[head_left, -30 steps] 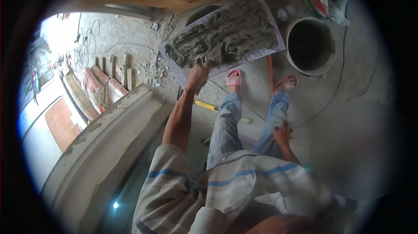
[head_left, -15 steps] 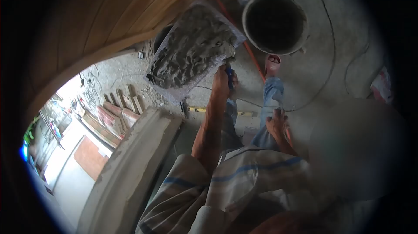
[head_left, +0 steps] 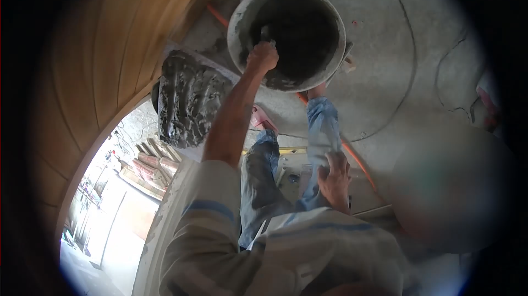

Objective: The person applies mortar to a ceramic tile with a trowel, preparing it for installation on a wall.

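Note:
My left hand (head_left: 263, 56) reaches into a large round bucket (head_left: 234, 43), closed on the handle of a trowel (head_left: 266, 33). The trowel's blade cannot be made out against the dark wet mortar (head_left: 305, 37) in the bucket. Left of my forearm lies a light-coloured slab (head_left: 216, 66), its top covered with a ridged layer of grey mortar (head_left: 192, 98). My right hand (head_left: 334, 181) rests on my right leg near the knee, fingers apart and holding nothing.
A curved wooden panel (head_left: 121, 37) rises at the left. An orange hose (head_left: 360, 164) and a black cable (head_left: 413, 54) cross the concrete floor. A yellow spirit level (head_left: 291, 151) lies behind my legs. One pink sandal (head_left: 264, 119) shows on my left foot.
My left hand has moved with the trowel from the slab's edge into the bucket. The view has shifted, and the bucket appears nearer. My right hand stays on my leg.

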Action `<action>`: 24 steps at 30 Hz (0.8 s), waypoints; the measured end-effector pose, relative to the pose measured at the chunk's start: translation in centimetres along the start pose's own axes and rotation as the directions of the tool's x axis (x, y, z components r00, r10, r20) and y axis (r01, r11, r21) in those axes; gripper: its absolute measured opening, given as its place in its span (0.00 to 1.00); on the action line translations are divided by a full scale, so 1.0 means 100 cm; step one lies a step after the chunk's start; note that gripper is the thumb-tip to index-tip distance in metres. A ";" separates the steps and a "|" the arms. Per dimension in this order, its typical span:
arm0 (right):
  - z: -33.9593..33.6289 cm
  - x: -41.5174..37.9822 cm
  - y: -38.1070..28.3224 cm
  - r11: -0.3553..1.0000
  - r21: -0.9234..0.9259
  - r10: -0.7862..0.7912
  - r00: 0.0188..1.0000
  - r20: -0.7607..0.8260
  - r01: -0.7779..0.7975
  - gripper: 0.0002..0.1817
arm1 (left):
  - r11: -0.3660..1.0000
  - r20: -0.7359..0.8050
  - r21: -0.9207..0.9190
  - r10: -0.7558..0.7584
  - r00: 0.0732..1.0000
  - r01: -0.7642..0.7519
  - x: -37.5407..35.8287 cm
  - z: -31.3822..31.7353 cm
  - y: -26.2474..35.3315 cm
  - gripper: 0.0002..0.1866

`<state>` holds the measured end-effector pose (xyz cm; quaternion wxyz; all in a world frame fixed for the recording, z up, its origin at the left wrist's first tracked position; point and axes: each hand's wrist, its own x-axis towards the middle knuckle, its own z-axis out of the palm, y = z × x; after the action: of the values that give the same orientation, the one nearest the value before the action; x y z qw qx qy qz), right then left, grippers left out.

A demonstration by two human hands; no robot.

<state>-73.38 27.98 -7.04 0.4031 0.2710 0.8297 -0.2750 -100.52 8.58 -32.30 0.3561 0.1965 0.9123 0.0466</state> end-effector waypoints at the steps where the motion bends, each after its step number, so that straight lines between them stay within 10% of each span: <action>1: -0.001 0.002 0.000 1.000 0.006 0.008 1.000 0.017 -0.008 0.26 | 0.937 0.043 0.245 0.244 0.969 -0.247 0.011 0.013 0.003 0.08; 6: -0.002 0.010 0.000 0.999 -0.007 0.053 0.998 0.014 -0.053 0.26 | 0.972 0.039 -0.034 0.232 0.972 -0.231 0.045 0.053 0.095 0.11; 8: -0.002 0.007 0.003 0.998 -0.020 0.068 0.997 0.026 -0.067 0.26 | 0.742 0.003 -0.650 -0.215 0.977 0.166 0.047 0.046 0.110 0.13; 15: 0.000 0.008 0.005 0.995 -0.095 0.036 0.999 0.034 -0.032 0.24 | 0.814 -0.365 -0.560 -0.073 0.928 -0.156 0.051 0.042 0.097 0.15; 17: 0.007 0.010 0.009 0.996 -0.093 0.020 0.998 0.062 -0.015 0.24 | -0.107 0.326 -0.945 -0.337 0.883 0.308 0.025 -0.008 0.106 0.14; 24: 0.011 0.006 0.007 0.960 -0.279 -0.003 0.997 0.081 0.026 0.23 | -0.225 0.223 -0.961 -0.290 0.931 0.160 -0.041 -0.046 0.090 0.14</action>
<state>-72.59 27.87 -8.27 0.4682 0.1940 0.8454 -0.1684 -97.95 15.51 -24.30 0.3401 -0.3164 0.5819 0.6675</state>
